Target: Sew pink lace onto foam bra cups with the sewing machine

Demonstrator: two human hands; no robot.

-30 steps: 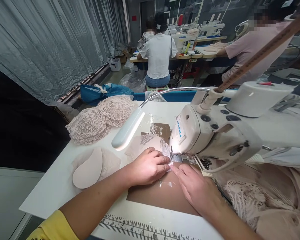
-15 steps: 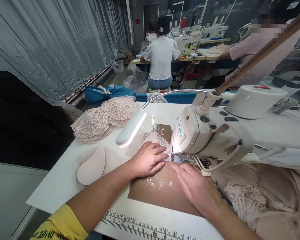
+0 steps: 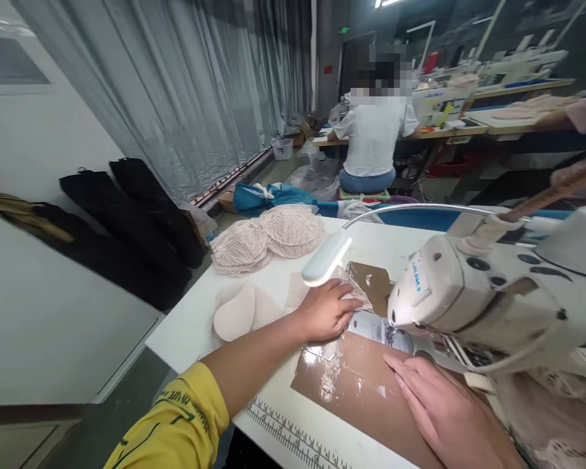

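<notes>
My left hand (image 3: 327, 309) is closed over the edge of a beige lace bra cup (image 3: 360, 290), left of the sewing machine's metal needle plate (image 3: 368, 324). Its thumb is hidden. A thin thread seems to run from the lace toward the needle area. My right hand (image 3: 437, 397) lies flat, fingers stretched and together, on the brown taped board (image 3: 356, 384) in front of the machine, holding nothing. The white sewing machine head (image 3: 420, 286) stands just beyond it.
A lit lamp (image 3: 325, 257) on a bendable neck hangs above my left hand. Stacked lace cups (image 3: 268, 238) and a smooth beige cup (image 3: 235, 314) lie on the white table (image 3: 190, 326). More lace fabric (image 3: 542, 410) lies at right. A co-worker (image 3: 371, 137) sits ahead.
My left hand has drawn the lace cup leftward, away from the needle, baring the needle plate. My right hand has moved slightly away from the needle. The view has swung left.
</notes>
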